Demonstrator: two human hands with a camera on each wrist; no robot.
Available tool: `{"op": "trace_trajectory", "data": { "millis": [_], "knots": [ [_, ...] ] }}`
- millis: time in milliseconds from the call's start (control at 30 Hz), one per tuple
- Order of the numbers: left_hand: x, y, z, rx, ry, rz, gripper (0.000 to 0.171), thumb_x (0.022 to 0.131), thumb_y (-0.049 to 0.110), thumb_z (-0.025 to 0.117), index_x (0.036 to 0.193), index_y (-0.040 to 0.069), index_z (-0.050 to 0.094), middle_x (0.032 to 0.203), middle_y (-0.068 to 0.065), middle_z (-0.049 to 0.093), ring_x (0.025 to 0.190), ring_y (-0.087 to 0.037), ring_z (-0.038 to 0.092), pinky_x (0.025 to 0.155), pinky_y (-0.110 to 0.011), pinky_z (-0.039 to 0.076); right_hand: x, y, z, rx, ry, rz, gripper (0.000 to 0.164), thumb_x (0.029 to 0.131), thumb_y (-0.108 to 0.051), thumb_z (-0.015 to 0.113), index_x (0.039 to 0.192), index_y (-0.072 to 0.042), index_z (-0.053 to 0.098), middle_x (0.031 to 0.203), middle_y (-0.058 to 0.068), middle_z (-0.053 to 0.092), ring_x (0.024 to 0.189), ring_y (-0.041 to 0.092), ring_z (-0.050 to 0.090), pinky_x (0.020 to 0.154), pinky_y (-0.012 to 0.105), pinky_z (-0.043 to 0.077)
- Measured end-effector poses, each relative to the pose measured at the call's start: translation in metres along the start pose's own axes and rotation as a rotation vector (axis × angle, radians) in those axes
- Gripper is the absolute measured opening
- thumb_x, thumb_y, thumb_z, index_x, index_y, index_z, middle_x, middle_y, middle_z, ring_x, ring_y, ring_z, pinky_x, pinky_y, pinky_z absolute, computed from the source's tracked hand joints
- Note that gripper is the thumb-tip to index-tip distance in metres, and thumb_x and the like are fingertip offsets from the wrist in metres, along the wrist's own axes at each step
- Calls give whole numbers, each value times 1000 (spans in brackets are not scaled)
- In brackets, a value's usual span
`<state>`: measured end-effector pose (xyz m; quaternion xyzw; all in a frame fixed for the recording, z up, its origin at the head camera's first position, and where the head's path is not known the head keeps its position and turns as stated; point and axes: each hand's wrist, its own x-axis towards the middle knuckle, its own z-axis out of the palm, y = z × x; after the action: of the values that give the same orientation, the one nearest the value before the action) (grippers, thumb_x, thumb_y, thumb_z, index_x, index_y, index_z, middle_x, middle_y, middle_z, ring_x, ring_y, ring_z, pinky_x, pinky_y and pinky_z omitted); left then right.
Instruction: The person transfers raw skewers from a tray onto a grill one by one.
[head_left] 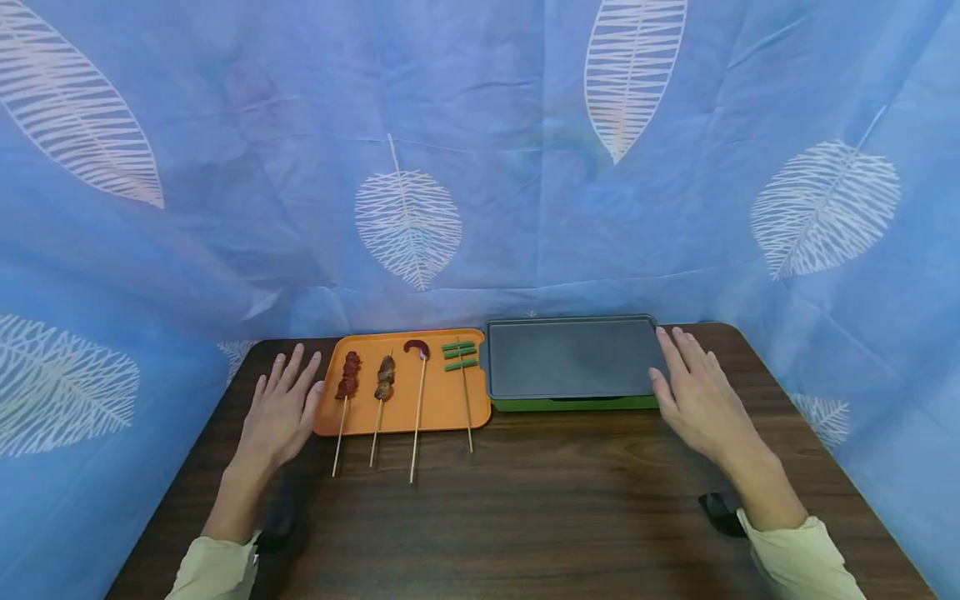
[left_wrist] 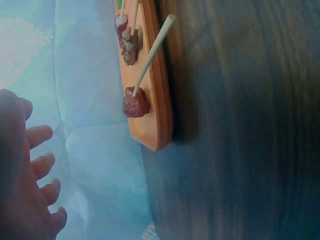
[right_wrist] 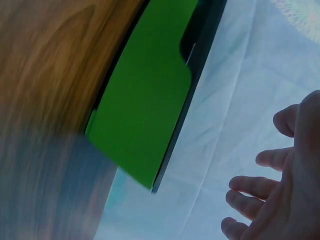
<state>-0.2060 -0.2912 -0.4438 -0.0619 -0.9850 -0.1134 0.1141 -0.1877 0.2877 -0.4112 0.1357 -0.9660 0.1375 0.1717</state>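
On the dark wood tabletop (head_left: 570, 508), my left fingers (head_left: 291, 368) spread empty beside the orange tray (head_left: 442, 408) of four skewers (head_left: 385, 379); my right fingers (head_left: 672, 352) spread empty beside the green grill (head_left: 570, 404). I'd best pinch any skewer by its overhanging stick.

tray (head_left: 442, 408): orange | griddle (head_left: 570, 358): dark grey | base (right_wrist: 142, 95): green | cloth (head_left: 495, 217): blue, white leaves

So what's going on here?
A person holds nothing right now. The left grip is by the left end of an orange rectangular tray bearing four thin-stick skewers of red, brown and green pieces. The right grip is by the right end of a green-based, dark grey rectangular griddle. Tray and griddle stand side by side on a dark brown table.
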Motion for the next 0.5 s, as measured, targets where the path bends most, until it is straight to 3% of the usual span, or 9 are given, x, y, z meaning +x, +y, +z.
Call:
{"op": "trace_trajectory", "data": {
  "millis": [300, 500],
  "knots": [
    [0, -2, 10, -95, 5, -27, 60, 105, 49, 26, 157, 20, 21, 165, -16, 11, 151, -43, 6, 114, -72, 9, -2, -19, 4, 128, 78, 38, 58, 104, -30, 43, 156, -13, 23, 156, 25, 29, 136, 49, 34, 98, 70, 36],
    [2, -7, 16, -134, -17, -63, 62, 104, 51, 26, 157, 20, 18, 165, -17, 7, 150, -45, 4, 113, -73, 8, 0, -32, 4, 235, 79, 65, 59, 103, -31, 46, 156, -19, 22, 156, 20, 32, 140, 47, 31, 100, 70, 33]
  ]
}}
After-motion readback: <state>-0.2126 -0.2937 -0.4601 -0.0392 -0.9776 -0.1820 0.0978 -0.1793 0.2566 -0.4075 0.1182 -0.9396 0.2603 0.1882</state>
